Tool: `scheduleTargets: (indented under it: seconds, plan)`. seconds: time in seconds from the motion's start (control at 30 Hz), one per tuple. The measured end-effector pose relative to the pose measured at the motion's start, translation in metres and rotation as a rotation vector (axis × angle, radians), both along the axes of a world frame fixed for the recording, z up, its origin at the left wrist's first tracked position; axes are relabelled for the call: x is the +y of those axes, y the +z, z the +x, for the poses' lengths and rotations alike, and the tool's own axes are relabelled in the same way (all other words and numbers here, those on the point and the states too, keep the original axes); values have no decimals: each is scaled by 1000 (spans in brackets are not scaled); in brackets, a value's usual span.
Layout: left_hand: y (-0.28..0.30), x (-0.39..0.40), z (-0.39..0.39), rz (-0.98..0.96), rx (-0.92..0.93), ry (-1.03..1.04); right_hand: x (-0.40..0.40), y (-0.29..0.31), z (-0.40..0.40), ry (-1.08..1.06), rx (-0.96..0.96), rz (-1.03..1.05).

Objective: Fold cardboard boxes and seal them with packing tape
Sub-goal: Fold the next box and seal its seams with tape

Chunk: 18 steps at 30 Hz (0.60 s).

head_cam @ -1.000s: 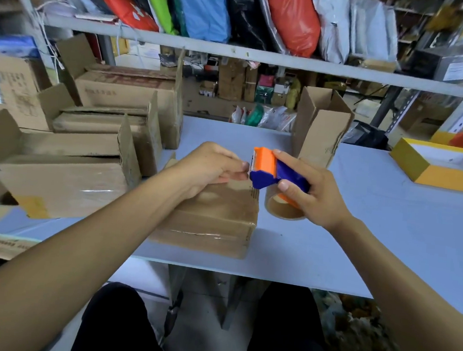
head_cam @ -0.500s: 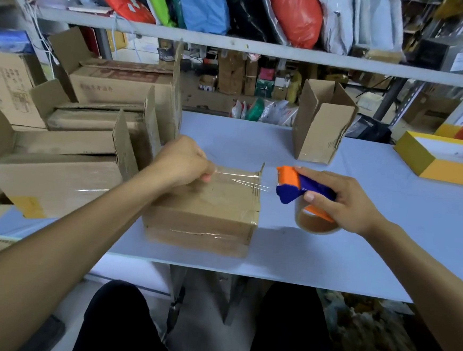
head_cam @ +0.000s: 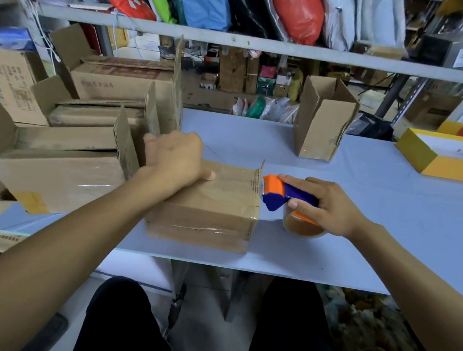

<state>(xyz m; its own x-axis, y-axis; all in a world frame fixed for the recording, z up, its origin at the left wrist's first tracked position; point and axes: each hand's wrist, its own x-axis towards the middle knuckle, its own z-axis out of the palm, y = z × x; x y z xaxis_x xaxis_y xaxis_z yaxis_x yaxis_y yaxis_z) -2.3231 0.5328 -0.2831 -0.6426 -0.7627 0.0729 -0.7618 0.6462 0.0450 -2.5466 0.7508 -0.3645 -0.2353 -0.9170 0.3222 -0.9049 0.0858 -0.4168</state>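
Right hand wrapped around the blue body of the orange-and-blue tape dispenser, index finger laid along its top and thumb underneath, brown roll hanging below and resting on or just above the grey table. Dispenser's orange cutter end set right at the right edge of the cardboard box, touching or just beside the small flap standing up there. Left hand pressing down on the box's top near its far left corner, fingers curled over the far side, thumb flat on what looks like the clear tape strip across the top seam; whether those fingers pinch the tape's free end cannot be told

Judged as the end of 1 taping pass, strip laid but not yet cut. To finish well: keep weight on the left thumb so the strip does not lift, carry the dispenser down over the right edge so the tape wraps onto the side wall, then tilt the cutter teeth into the film and snap with 1 short twist. Afterwards rub along the seam to press out ripples. Risk worth watching: the upright flap catching the strip and leaving it bridged, not stuck

Box near the table's front edge, between both arms; already-taped open boxes stacked close on its left, 1 upright open box well apart behind
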Motion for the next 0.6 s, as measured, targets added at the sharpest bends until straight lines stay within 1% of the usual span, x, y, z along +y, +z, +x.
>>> scheduleTargets:
  seconds: [0.07,0.1,0.13,0.17,0.2,0.23,0.27,0.3,0.37,0.47,0.53,0.6]
  plan:
    - [9,-2,1,2,-96,26,-1,-3,0,2,13,-8]
    - [11,-2,-2,-31,-110,-36,-1,-4,0,1,32,-3]
    - [9,-1,-9,-63,-94,-171,-2,-4,0,-2,50,5]
    - [6,2,-17,-53,-49,-363,-3,-4,0,-6,61,9]
    - [1,8,-24,21,14,-574,-3,-4,0,-7,67,8]
    - [-6,17,-29,142,82,-739,-3,-3,0,-6,68,5]
    - [-13,23,-32,261,142,-835,-2,-3,0,-6,67,4]
    - [-20,27,-35,324,189,-868,-2,-3,0,-7,65,2]
    - [-34,30,-37,335,210,-843,-1,-3,1,-9,57,-1]
    - [-42,28,-40,301,122,-777,-1,-4,1,-24,47,5]
    - [-38,30,-41,312,55,-717,1,-4,0,-20,41,4]
    - [-37,33,-42,292,-24,-705,4,-4,-1,-21,32,-4]
